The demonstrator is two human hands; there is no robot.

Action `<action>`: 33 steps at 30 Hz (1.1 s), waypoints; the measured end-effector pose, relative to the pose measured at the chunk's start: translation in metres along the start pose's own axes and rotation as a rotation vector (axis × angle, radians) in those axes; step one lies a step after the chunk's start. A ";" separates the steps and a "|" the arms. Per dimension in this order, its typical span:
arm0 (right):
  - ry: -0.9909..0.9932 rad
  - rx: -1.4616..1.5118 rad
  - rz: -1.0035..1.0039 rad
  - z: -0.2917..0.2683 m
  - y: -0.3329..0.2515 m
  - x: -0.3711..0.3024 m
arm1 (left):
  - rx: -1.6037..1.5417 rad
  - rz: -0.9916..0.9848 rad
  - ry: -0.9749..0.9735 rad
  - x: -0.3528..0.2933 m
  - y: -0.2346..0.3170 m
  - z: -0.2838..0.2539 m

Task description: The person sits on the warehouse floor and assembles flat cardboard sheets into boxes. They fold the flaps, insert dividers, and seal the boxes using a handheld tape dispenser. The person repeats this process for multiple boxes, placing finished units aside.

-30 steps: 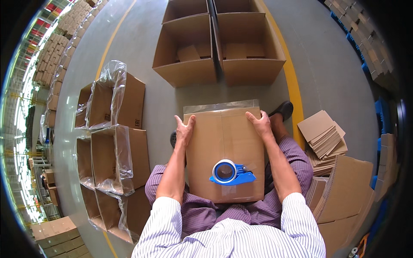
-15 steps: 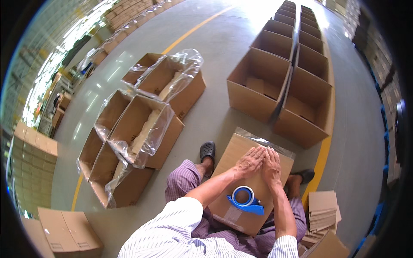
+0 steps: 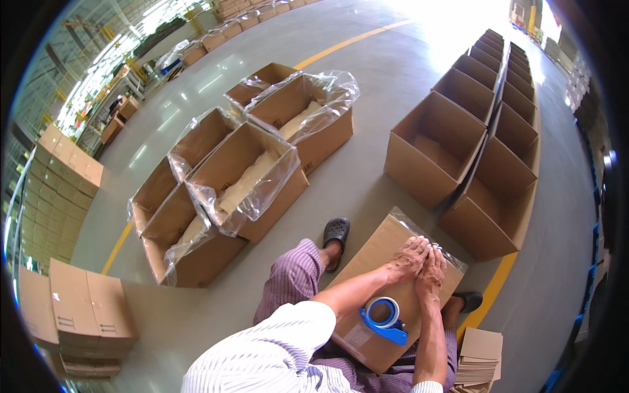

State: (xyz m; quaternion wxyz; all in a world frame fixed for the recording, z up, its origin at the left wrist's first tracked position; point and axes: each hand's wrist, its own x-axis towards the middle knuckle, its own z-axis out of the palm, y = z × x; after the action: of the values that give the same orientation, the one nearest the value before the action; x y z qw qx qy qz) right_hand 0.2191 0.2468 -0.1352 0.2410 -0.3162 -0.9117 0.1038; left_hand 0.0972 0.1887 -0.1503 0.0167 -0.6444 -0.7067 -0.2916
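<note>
A grey floor (image 3: 357, 187) with a yellow line (image 3: 501, 281) runs away into bright light; open cartons (image 3: 419, 160) stand in a double row at the far right, and cartons with clear plastic liners (image 3: 275, 216) stand in a group on the left. A stack of cardboard pads (image 3: 481, 347) lies at the near right.

The brown carton (image 3: 403, 295) lies between the seated person's legs, its upper face turned up. Clear tape (image 3: 407, 221) lies along its far edge, glossy and creased near the fingertips. The left hand (image 3: 411, 257) and right hand (image 3: 430, 272) rest side by side at that edge, fingers straight and close together, laid flat and gripping nothing. Whether the fingertips bend over the edge is too small to tell.

Pressing well here probably means firm, even pressure from the middle of the strip outward to both ends, so creases and trapped air work out. The corners likely deserve a second rub, since film tends to lift there first. Keeping the carton level on the legs should help: the blue tape dispenser (image 3: 393, 335) lies loose on its near half and could slide if it tips.
</note>
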 end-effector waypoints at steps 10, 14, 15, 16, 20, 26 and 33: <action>-0.037 0.063 0.141 0.004 0.007 0.019 | -0.046 -0.014 0.019 0.028 -0.012 0.005; -0.215 -0.055 0.221 0.000 0.014 0.027 | 0.016 -0.051 -0.080 0.030 -0.020 0.003; -0.265 -0.084 0.243 -0.004 0.016 0.029 | 0.035 -0.061 -0.116 0.031 -0.022 0.003; -0.294 -0.076 0.264 -0.007 0.018 0.030 | 0.023 -0.100 -0.161 0.031 -0.024 0.003; 0.049 -0.121 0.301 -0.013 0.031 0.021 | 0.034 -0.229 -0.107 0.031 -0.039 -0.004; 0.299 -0.180 0.939 -0.008 0.083 -0.007 | 0.177 -0.608 0.111 0.032 -0.059 -0.030; 0.180 0.493 1.367 -0.024 0.087 -0.011 | -0.002 -0.925 0.145 0.039 -0.067 -0.037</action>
State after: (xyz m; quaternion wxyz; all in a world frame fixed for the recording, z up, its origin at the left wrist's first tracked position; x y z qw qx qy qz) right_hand 0.2844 0.3091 -0.1485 0.2607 -0.7584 -0.4373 0.4069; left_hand 0.0161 0.2081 -0.1296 -0.0662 -0.2394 -0.9165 -0.3135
